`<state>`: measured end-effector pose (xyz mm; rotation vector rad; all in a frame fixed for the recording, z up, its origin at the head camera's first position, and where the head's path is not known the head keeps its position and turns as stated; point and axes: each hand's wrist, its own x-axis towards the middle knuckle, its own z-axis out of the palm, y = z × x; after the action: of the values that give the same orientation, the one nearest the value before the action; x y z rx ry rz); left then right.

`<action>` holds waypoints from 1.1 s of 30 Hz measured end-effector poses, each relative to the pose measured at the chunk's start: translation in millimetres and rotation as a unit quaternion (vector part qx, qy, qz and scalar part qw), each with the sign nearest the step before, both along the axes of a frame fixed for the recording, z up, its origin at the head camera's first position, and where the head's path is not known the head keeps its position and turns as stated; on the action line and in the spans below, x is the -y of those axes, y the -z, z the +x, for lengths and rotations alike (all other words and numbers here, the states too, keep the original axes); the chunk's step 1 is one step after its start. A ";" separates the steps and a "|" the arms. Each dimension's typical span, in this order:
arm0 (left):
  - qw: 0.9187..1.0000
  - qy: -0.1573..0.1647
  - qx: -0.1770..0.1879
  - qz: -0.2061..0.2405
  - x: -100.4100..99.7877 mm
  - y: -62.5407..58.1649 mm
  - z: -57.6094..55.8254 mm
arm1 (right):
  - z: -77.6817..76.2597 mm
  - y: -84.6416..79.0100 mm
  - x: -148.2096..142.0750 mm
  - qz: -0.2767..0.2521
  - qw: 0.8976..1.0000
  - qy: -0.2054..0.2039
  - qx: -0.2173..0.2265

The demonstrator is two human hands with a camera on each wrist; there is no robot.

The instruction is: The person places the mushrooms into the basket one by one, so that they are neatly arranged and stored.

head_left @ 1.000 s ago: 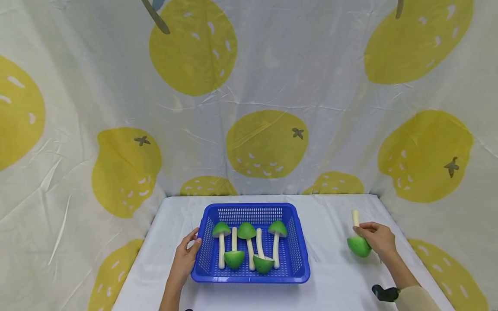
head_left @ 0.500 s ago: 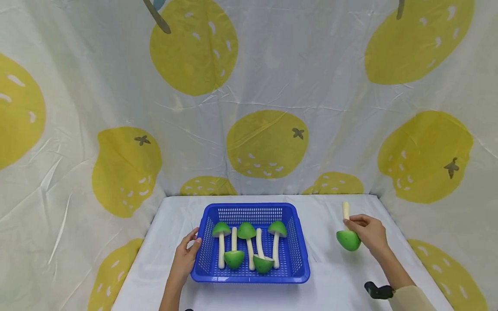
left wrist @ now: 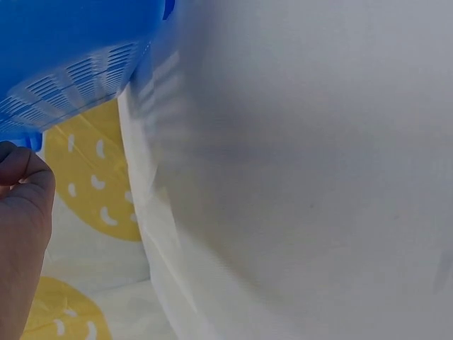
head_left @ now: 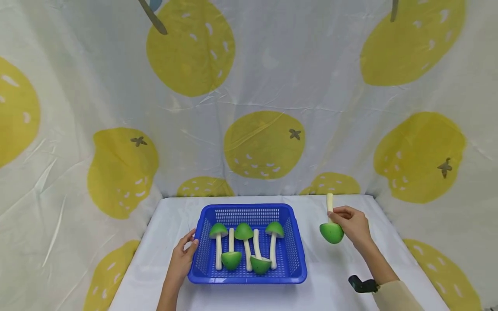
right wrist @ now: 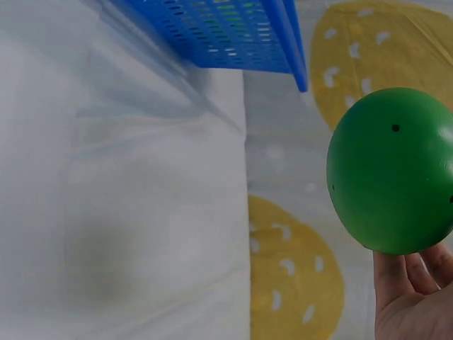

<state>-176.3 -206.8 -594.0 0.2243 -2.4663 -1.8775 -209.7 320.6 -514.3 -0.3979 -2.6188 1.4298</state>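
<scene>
A toy mushroom with a green cap and pale stem (head_left: pixel 332 233) hangs cap-down in my right hand (head_left: pixel 353 224), to the right of the blue plastic basket (head_left: pixel 247 280). Fingers and thumb pinch its stem just above the cap. In the right wrist view the round green cap of that mushroom (right wrist: pixel 393 170) hides part of the fingers. My left hand (head_left: pixel 182 258) holds the basket's left rim with fingers and thumb. Several similar mushrooms lie side by side inside, among them a cap-up one (head_left: pixel 244 232) and a cap-down one (head_left: pixel 231 260).
A white cloth covers the table (head_left: pixel 323 280). Behind it and at both sides hangs a pale curtain (head_left: pixel 268 86) printed with yellow fruit. A black device (head_left: pixel 362 285) sits at my right wrist, near a beige sleeve (head_left: pixel 397 298).
My right hand has moved left and farther back, bringing the mushroom nearer the basket. The left hand and basket hold their place; the head view has shifted slightly.
</scene>
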 end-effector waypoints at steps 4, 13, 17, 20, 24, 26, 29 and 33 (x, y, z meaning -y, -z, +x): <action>1.000 0.000 -0.002 -0.001 0.9 -0.3 0.0 | -2.1 -4.4 13.6 -0.018 1.000 -0.006 -0.009; 1.000 -0.006 0.013 -0.013 0.7 1.5 -3.6 | -5.7 -5.9 37.1 -0.038 0.999 -0.023 -0.010; 1.000 -0.006 0.016 -0.010 0.9 2.1 -2.9 | -5.3 -6.0 46.5 -0.050 0.998 -0.032 -0.012; 1.000 -0.004 0.012 -0.004 0.6 1.1 -0.7 | -4.8 -5.9 54.1 -0.056 0.998 -0.038 -0.014; 1.000 -0.008 0.001 0.001 1.2 -0.3 1.7 | -7.1 -5.8 65.2 -0.066 0.997 -0.041 -0.020; 1.000 -0.009 -0.004 0.000 1.4 0.2 1.6 | -8.5 -5.5 71.4 -0.070 0.996 -0.042 -0.023; 1.000 -0.005 -0.006 -0.001 0.9 1.0 1.3 | -9.6 -3.4 80.6 -0.075 0.996 -0.042 -0.025; 1.000 -0.002 -0.005 -0.003 0.3 1.7 1.3 | -8.7 2.6 91.0 -0.081 0.995 -0.046 -0.021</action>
<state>-175.0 -207.0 -595.7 0.2190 -2.4636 -1.8645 -218.4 229.6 -516.9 -0.2645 -2.5268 1.6677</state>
